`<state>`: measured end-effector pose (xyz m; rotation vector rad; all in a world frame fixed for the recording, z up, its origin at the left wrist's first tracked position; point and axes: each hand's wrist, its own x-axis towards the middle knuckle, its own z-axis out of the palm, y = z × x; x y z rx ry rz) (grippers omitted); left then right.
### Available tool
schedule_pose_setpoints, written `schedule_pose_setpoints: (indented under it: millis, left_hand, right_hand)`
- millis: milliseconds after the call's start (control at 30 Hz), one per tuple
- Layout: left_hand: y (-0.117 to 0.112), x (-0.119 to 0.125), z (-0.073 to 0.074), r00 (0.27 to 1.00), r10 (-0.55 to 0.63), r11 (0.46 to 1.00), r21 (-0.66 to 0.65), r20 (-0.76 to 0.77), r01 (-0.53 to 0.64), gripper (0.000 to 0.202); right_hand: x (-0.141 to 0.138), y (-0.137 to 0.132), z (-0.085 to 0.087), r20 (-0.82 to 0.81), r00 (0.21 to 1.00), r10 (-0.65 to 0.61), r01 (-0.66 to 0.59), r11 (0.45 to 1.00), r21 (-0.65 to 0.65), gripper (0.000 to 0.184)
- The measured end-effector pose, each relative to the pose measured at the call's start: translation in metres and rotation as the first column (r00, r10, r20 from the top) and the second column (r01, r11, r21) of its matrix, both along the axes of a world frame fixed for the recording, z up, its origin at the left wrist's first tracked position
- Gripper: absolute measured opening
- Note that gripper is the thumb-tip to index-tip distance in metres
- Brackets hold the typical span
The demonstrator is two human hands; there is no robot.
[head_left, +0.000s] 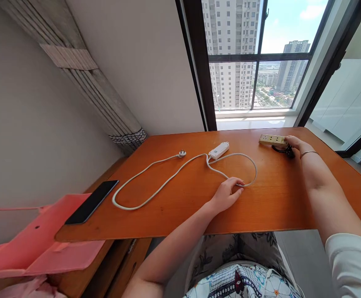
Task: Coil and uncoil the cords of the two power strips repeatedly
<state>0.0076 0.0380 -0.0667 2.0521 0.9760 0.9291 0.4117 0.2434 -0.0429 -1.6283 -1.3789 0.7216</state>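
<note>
A white power strip (219,150) lies near the middle of the wooden table, its white cord (158,189) looping out to a plug (182,153) on the left. My left hand (227,194) rests on the table with its fingers closed on the loop of that cord. At the back right, my right hand (295,142) grips the end of a yellowish power strip (272,140). A bundled black cord (284,150) sits just in front of this strip, partly under the hand.
The orange-brown table (168,219) ends just before my lap. A black tablet or phone (92,203) lies at its left edge, beside a pink bag or folder (40,236). A window (257,57) stands behind the table, and a tied curtain (84,78) hangs left.
</note>
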Motion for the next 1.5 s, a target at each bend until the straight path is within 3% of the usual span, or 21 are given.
schedule_pose_setpoints:
  millis: [100, 233, 333, 400, 467, 633, 967, 1167, 1267, 1333, 1433, 1500]
  left_hand:
    - [-0.001, 0.0, 0.001, 1.0, -0.019, 1.0, 0.005, -0.018, 0.019, 0.015]
    - [-0.003, 0.0, 0.001, 0.998, -0.032, 0.999, 0.02, -0.053, 0.033, 0.015]
    - [-0.003, 0.001, 0.0, 0.997, -0.039, 0.999, 0.02, -0.068, 0.04, 0.015]
    - [-0.003, 0.002, -0.001, 0.997, -0.041, 0.999, 0.024, -0.068, 0.043, 0.015]
    - [-0.003, 0.003, -0.002, 0.997, -0.047, 0.998, 0.032, -0.068, 0.049, 0.016]
    - [-0.004, 0.003, -0.003, 0.991, -0.073, 0.996, 0.046, -0.113, 0.078, 0.014]
    - [-0.002, 0.003, -0.002, 0.987, -0.064, 0.994, 0.073, -0.149, 0.076, 0.011]
    - [0.0, 0.003, -0.001, 0.986, -0.07, 0.99, 0.113, -0.149, 0.087, 0.012]
    - [0.001, 0.003, -0.001, 0.988, -0.071, 0.987, 0.135, -0.137, 0.09, 0.013]
    - [0.002, 0.004, -0.001, 0.99, -0.061, 0.986, 0.147, -0.126, 0.08, 0.013]
    - [0.004, 0.005, -0.002, 0.993, -0.039, 0.985, 0.166, -0.11, 0.057, 0.015]
    - [0.006, 0.005, -0.003, 0.995, -0.024, 0.982, 0.182, -0.098, 0.041, 0.015]
  right_hand:
    - [-0.006, 0.008, 0.008, 0.234, 0.971, -0.052, 0.07, 0.995, -0.069, 0.026]
    - [-0.018, 0.004, 0.02, 0.446, 0.891, -0.084, 0.1, 0.995, -0.013, 0.042]
    - [-0.033, -0.011, 0.023, 0.666, 0.74, -0.097, 0.07, 0.995, 0.066, 0.042]
    - [-0.046, -0.021, 0.019, 0.815, 0.577, -0.055, 0.02, 0.998, 0.053, 0.038]
    - [-0.058, -0.03, 0.01, 0.878, 0.478, 0.007, -0.01, 1.0, -0.003, 0.034]
    - [-0.068, -0.043, -0.015, 0.896, 0.441, 0.047, -0.012, 0.999, -0.046, 0.027]
    - [-0.043, -0.057, -0.015, 0.895, 0.446, -0.012, -0.02, 1.0, 0.023, 0.036]
    - [-0.052, -0.071, -0.02, 0.886, 0.457, -0.08, -0.013, 0.995, 0.096, 0.046]
    - [-0.062, -0.088, -0.022, 0.881, 0.471, -0.056, -0.04, 0.996, 0.084, 0.048]
    - [-0.072, -0.101, -0.025, 0.843, 0.538, -0.01, -0.071, 0.996, 0.057, 0.043]
    - [-0.09, -0.117, -0.03, 0.581, 0.812, 0.061, -0.113, 0.992, 0.054, 0.035]
    - [-0.106, -0.124, -0.032, 0.378, 0.921, 0.098, -0.132, 0.989, 0.064, 0.037]
